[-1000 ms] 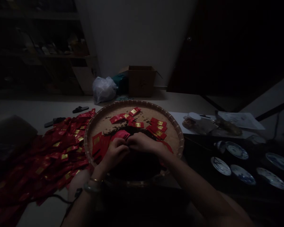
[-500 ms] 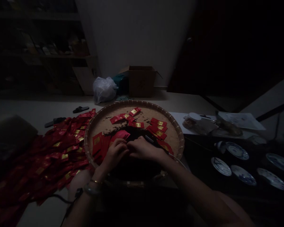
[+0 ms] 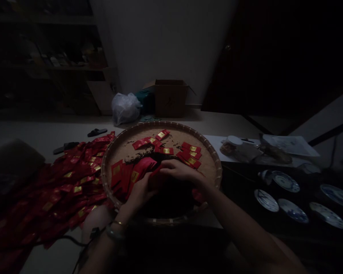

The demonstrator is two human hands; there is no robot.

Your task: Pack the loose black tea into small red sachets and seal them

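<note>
A round woven bamboo tray [image 3: 205, 146] holds a mound of dark loose shreds that look like tea leaves [image 3: 168, 203]. Over its near half, my left hand [image 3: 140, 192] grips a red packet [image 3: 156, 179] from the left, fingers closed. My right hand [image 3: 179, 170] is bent over the packet's right side, its fingertips at the upper edge. Their exact hold is dim. Beside my left hand lies a row of red packets [image 3: 135, 176], some with gold labels. More red packets [image 3: 191, 155] lie in the tray beyond my right hand.
A large heap of red packets [image 3: 74, 182] covers the floor at left, near dark slippers [image 3: 97, 132]. Behind the tray stand a white plastic bag [image 3: 126, 108] and an open cardboard box [image 3: 170, 99]. Blue-and-white plates [image 3: 294, 211] and a lidded jar [image 3: 231, 144] are at right.
My hands have moved apart from close together, and a red packet now shows between them. My right hand has shifted slightly up and right. The silver-and-dark slim object beside it is no longer visible.
</note>
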